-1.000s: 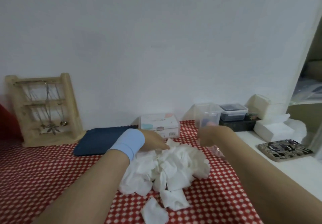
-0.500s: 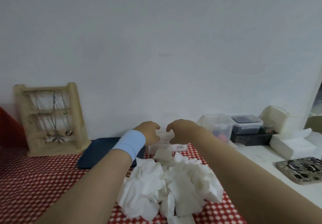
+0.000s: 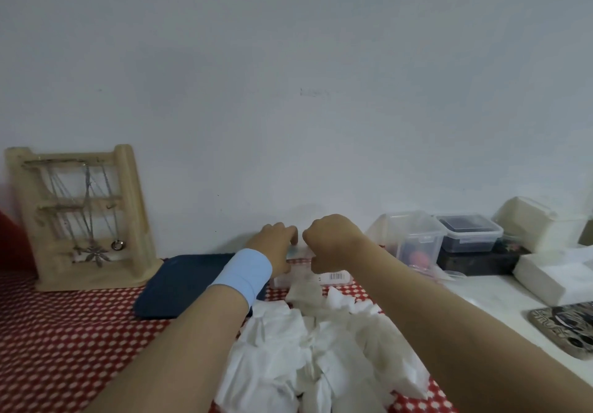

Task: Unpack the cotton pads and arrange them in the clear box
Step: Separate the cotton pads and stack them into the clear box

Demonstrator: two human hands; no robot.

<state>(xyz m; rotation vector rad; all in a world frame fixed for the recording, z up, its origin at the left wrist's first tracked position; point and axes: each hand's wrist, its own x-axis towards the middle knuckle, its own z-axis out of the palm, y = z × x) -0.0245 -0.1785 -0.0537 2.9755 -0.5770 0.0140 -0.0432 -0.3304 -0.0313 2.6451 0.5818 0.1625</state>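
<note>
While both forearms reach over the red checked cloth (image 3: 64, 332), stock stands as follows, with clock directions taken from the pad heap.

Cotton pads (image 3: 314, 348): loose white heap on the cloth between the two forearms, unpacked and lying outside the box.
Clear box (image 3: 333, 277): at 12 o'clock, just beyond the heap and close to the wall; barcode label on its front; mostly hidden by the hands.
Left hand (image 3: 276, 242): on the box's left end, fingers bent down over the top and tips hidden; whether it grips cannot be told.
Wristband (image 3: 244, 271): pale blue, on the left wrist.
Right hand (image 3: 333, 242): on the box's right end, fingers curled tight, thumb against the front face, pinching the upper edge.
Navy tray (image 3: 183, 284): at 10 o'clock, flat on the cloth, beside the box.
Wooden jewellery stand (image 3: 80, 220): further out at 10 o'clock, upright against the wall, chains hanging from it.
Lidded clear tub (image 3: 414, 236): at 1 o'clock, something pink inside.
Dark-filled tub (image 3: 467, 233): just right of it, resting on a black case (image 3: 475, 261).
Tissue stack (image 3: 561, 274): at 2 o'clock, white.
Patterned slab (image 3: 571, 326): at 3 o'clock, near the frame edge.
</note>
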